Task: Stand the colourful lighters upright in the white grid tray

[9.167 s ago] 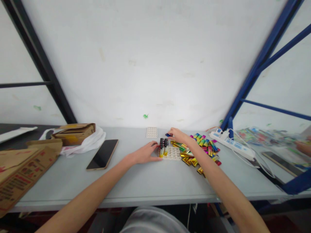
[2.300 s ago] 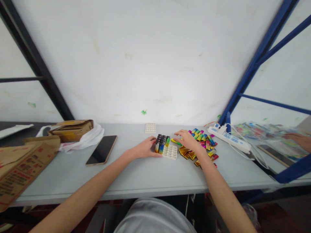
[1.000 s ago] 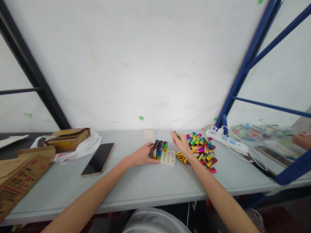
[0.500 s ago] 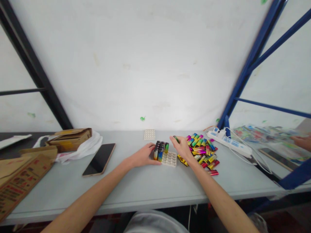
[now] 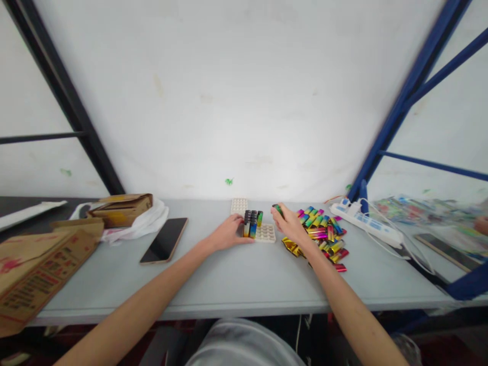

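At far left, a pale strip [image 5: 32, 213] on a dark surface; nearer, a big carton [image 5: 51, 272], red and dark printing on its side too blurred to read. Beyond the carton, a smaller brown box [image 5: 124, 211] with a white plastic bag [image 5: 152, 221] bunched around it. Next, a phone [image 5: 164, 241], face up, screen dark. Then the left hand [image 5: 227, 233], spread open around the left end of a pale tray [image 5: 269, 235], thumb toward the near edge, fingers toward the far side. Upright in that end, a block of black-topped tubes [image 5: 250, 222], hiding the holes beneath; one green-and-yellow tube [image 5: 260, 218] just to the right. Beyond, near the wall, a second tray [image 5: 239, 204]. Just right of the first tray, the right hand [image 5: 288, 223], closed on a green tube [image 5: 278, 210]. Farther right, a loose pile of shiny tubes [image 5: 331, 235], partly covered by the right forearm, any lettering too small to tell. Then a white power strip [image 5: 371, 226] with trailing cables, a blue post [image 5: 400, 109], clear bags [image 5: 409, 211], a second phone [image 5: 446, 251] and another person's hand [image 5: 482, 225].
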`<state>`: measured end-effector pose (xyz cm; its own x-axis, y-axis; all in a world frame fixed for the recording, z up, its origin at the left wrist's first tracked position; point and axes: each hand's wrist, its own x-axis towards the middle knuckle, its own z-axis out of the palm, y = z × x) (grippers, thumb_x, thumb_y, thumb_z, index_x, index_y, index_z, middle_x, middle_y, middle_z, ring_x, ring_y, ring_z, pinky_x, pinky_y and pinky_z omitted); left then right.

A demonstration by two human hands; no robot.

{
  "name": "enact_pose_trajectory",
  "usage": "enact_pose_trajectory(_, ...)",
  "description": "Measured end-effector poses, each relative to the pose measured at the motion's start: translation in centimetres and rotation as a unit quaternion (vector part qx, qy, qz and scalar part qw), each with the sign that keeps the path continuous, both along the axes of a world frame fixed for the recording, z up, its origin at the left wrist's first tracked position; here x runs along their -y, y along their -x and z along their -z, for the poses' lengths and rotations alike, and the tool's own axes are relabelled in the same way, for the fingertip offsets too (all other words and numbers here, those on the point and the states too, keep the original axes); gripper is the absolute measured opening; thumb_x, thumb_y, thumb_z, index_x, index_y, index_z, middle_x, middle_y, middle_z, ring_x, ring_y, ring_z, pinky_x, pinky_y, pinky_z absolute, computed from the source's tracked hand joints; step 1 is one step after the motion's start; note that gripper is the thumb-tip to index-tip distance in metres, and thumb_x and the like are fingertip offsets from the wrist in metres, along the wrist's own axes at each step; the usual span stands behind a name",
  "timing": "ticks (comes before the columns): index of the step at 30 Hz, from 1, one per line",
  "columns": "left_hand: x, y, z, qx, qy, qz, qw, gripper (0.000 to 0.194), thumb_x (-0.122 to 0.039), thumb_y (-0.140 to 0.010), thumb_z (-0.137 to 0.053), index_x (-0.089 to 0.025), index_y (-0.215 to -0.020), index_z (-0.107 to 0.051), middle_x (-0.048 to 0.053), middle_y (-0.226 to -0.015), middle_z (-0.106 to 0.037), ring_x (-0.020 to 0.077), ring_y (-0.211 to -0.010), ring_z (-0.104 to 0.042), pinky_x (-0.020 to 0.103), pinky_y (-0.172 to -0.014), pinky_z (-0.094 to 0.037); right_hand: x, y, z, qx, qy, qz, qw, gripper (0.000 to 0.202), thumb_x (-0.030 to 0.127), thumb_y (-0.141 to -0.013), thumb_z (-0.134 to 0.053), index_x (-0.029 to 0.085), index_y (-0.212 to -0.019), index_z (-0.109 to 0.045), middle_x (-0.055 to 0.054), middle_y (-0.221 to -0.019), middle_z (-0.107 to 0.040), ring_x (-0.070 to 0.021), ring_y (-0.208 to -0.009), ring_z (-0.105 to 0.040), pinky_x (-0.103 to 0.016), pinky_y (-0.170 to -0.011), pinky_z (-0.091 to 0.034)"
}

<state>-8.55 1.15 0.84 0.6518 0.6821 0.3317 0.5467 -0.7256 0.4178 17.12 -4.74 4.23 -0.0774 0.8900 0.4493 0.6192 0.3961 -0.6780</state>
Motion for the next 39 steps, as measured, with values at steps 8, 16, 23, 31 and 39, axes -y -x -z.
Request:
enact_pose_trajectory(8,-0.1,0.1,0.1,0.01,0.02,-0.001,1.0,0.073,-0.066,-0.073,-0.083,-0.012,-0.121,-0.069,0.018,-0.126,-0.063,0.0365,-0.12,-0.061,0.046,-0.109,-0.05,-0.1,0.1,0.3,0.17,-0.024,-0.05,0.984,0.053,0.059,-0.104,-0.045,0.021,-0.068,-0.053,0.0,-0.064,-0.055,-0.0158,-0.061,-0.048,-0.028,-0.064,-0.038)
enact_pose_trajectory(16,0.1,0.2,-0.1,0.015,0.029,0.026,0.999,0.069,-0.063,-0.074,-0.083,-0.017,-0.124,-0.069,0.016,-0.132,-0.062,0.0358,-0.124,-0.059,0.047,-0.112,-0.048,-0.3,0.0,0.8,0.17,-0.027,-0.031,0.985,0.048,0.056,-0.106,-0.043,0.019,-0.081,-0.062,-0.004,-0.071,-0.067,-0.0179,-0.065,-0.055,-0.029,-0.065,-0.038)
enact_pose_trajectory(23,-0.1,0.4,0.2,0.014,0.035,0.051,0.998,0.067,-0.063,-0.077,-0.082,-0.019,-0.125,-0.069,0.015,-0.133,-0.062,0.0343,-0.126,-0.057,0.045,-0.116,-0.044,-0.5,0.9,1.0,0.212,-0.002,-0.053,0.976,0.036,0.042,-0.108,-0.045,0.017,-0.095,-0.067,-0.008,-0.085,-0.072,-0.0192,-0.077,-0.063,-0.028,-0.074,-0.044)
enact_pose_trajectory(31,-0.4,0.6,0.3,0.013,0.042,0.057,0.997,0.073,-0.065,-0.077,-0.081,-0.017,-0.13,-0.067,0.017,-0.136,-0.061,0.0368,-0.129,-0.057,0.048,-0.117,-0.043,0.2,1.8,-0.3,0.36,0.021,-0.007,0.933,0.032,0.04,-0.109,-0.045,0.016,-0.115,-0.065,-0.016,-0.105,-0.076,-0.0274,-0.095,-0.072,-0.031,-0.08,-0.047)
enact_pose_trajectory(39,-0.4,0.6,0.3,0.011,0.042,0.046,0.998,0.071,-0.067,-0.076,-0.08,-0.02,-0.127,-0.068,0.015,-0.135,-0.061,0.0367,-0.13,-0.056,0.048,-0.119,-0.043,0.8,2.2,-0.2,0.391,0.025,0.055,0.919,0.044,0.055,-0.105,-0.048,0.018,-0.103,-0.072,-0.017,-0.093,-0.078,-0.0284,-0.085,-0.073,-0.032,-0.075,-0.045)
